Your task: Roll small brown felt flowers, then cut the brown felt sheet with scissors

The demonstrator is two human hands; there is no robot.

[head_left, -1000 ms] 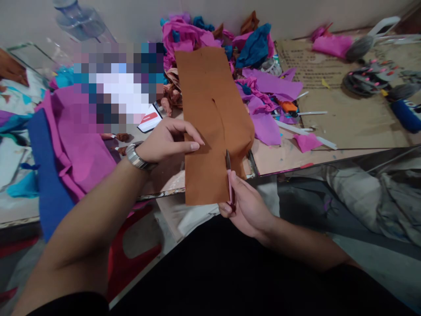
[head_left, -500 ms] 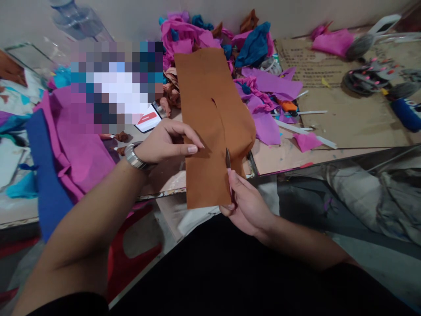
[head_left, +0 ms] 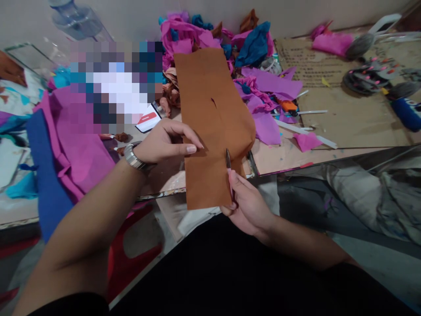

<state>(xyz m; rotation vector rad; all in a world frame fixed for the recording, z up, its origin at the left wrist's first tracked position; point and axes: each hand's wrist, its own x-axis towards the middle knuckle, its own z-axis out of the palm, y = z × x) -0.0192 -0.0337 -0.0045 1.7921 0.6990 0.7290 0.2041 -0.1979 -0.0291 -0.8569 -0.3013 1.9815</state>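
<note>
A long sheet of brown crepe-like paper or cloth (head_left: 204,127) stretches from the scrap pile over the table's near edge. It has a short slit near its middle, and its right side bulges. My right hand (head_left: 246,199) is closed around scissors (head_left: 228,160) with a pinkish handle. One dark, pointed blade lies on top of the sheet; the rest is hidden by the sheet and my fingers. Over the sheet's left edge hovers my left hand (head_left: 171,140), thumb and forefinger slightly apart, with nothing visible between them. A metal watch (head_left: 134,156) is on that wrist.
Pink, purple and blue scraps (head_left: 253,48) heap behind the sheet. Pink cloth (head_left: 80,153) and blue cloth (head_left: 49,175) hang over the edge at left. Cardboard (head_left: 329,96) at right bears a dark pincushion-like holder (head_left: 365,79). A red stool (head_left: 131,254) stands below.
The slit in the brown sheet looks narrower and shorter than before, its edges lying closer together. Both hands and the scissors have stayed nearly in place.
</note>
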